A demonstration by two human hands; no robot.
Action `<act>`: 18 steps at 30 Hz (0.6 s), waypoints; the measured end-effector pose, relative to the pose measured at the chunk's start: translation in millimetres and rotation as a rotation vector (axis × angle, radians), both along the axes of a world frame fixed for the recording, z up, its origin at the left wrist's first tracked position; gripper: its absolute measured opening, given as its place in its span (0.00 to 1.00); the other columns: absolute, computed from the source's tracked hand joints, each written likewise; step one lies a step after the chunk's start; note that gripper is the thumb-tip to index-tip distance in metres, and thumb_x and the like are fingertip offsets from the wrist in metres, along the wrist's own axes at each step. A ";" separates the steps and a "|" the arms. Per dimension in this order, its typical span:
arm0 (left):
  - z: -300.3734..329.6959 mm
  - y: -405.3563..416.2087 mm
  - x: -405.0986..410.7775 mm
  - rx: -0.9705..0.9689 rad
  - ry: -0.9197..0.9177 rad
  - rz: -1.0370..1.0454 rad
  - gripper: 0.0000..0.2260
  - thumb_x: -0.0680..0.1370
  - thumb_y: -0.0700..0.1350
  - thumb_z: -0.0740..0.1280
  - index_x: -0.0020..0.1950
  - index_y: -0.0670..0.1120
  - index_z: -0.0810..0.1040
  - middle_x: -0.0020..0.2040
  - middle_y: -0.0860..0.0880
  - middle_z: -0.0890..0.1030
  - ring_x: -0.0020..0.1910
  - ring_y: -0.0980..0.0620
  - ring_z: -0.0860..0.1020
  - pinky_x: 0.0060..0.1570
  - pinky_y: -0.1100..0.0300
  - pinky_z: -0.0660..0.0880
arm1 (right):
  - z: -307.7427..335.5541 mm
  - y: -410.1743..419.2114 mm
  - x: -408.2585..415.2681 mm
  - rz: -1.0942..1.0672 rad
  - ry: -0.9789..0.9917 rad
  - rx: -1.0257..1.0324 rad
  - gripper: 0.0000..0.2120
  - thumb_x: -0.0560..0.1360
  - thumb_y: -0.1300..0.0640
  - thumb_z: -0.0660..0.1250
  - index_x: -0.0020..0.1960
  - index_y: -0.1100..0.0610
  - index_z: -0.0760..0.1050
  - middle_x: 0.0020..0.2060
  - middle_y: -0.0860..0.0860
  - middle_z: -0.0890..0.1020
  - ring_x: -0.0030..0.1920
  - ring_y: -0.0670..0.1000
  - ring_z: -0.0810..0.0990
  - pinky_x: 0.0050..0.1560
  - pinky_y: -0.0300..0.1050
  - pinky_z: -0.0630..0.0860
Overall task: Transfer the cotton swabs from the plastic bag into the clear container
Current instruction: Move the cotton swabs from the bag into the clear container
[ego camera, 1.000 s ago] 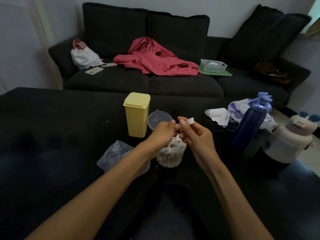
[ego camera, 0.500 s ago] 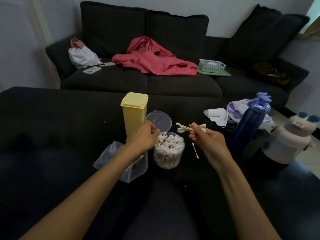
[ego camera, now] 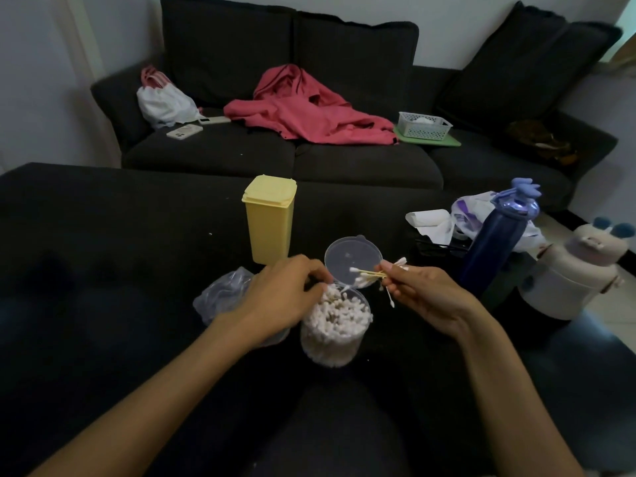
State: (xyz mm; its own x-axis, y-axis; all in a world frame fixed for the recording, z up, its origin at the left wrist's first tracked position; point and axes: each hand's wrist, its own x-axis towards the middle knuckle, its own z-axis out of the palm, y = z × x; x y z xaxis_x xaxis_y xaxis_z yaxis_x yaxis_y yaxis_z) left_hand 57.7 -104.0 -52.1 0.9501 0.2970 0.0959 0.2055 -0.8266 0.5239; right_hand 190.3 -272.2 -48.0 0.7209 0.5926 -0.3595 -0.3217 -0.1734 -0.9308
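On the dark table [ego camera: 103, 235], the clear container [ego camera: 335, 333] stands near the middle, packed with upright cotton swabs [ego camera: 339, 311]. The left hand [ego camera: 278, 297] reaches over its left rim, fingertips curled onto a swab at the top, with the plastic bag [ego camera: 223, 296] lying just left of it. The right hand [ego camera: 430, 297], just right of the container, pinches a small bundle of swabs [ego camera: 370, 273] lying sideways over the clear lid [ego camera: 352, 256].

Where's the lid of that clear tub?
The clear lid lies on the dark table just behind the swab-filled clear container, right of the yellow box.
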 end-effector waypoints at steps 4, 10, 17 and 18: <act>-11.2 -15.4 1.7 0.238 0.145 -0.207 0.25 0.75 0.64 0.61 0.69 0.55 0.67 0.66 0.54 0.68 0.63 0.56 0.65 0.61 0.58 0.65 | -2.9 -0.1 -5.9 -0.040 0.014 -0.032 0.05 0.73 0.58 0.68 0.42 0.60 0.80 0.33 0.52 0.80 0.34 0.44 0.77 0.36 0.31 0.77; -25.1 -21.8 10.4 0.372 0.073 -0.191 0.37 0.66 0.74 0.60 0.69 0.55 0.67 0.65 0.54 0.68 0.62 0.54 0.64 0.61 0.58 0.62 | -12.5 3.2 -4.7 -0.108 0.082 -0.013 0.06 0.73 0.57 0.69 0.44 0.61 0.80 0.34 0.52 0.80 0.35 0.45 0.77 0.39 0.36 0.75; -25.1 -22.1 18.0 0.412 0.087 -0.188 0.34 0.69 0.73 0.60 0.68 0.54 0.69 0.61 0.51 0.69 0.57 0.53 0.65 0.55 0.58 0.63 | -18.9 5.2 0.6 -0.134 0.341 0.152 0.07 0.67 0.58 0.72 0.44 0.61 0.81 0.33 0.51 0.82 0.33 0.44 0.79 0.30 0.33 0.77; -26.3 -20.9 17.3 0.396 0.085 -0.198 0.33 0.69 0.72 0.60 0.68 0.55 0.69 0.62 0.52 0.69 0.58 0.53 0.64 0.55 0.58 0.63 | -19.5 5.0 1.5 -0.127 0.407 0.195 0.09 0.66 0.59 0.73 0.44 0.61 0.81 0.33 0.52 0.82 0.32 0.44 0.80 0.29 0.33 0.77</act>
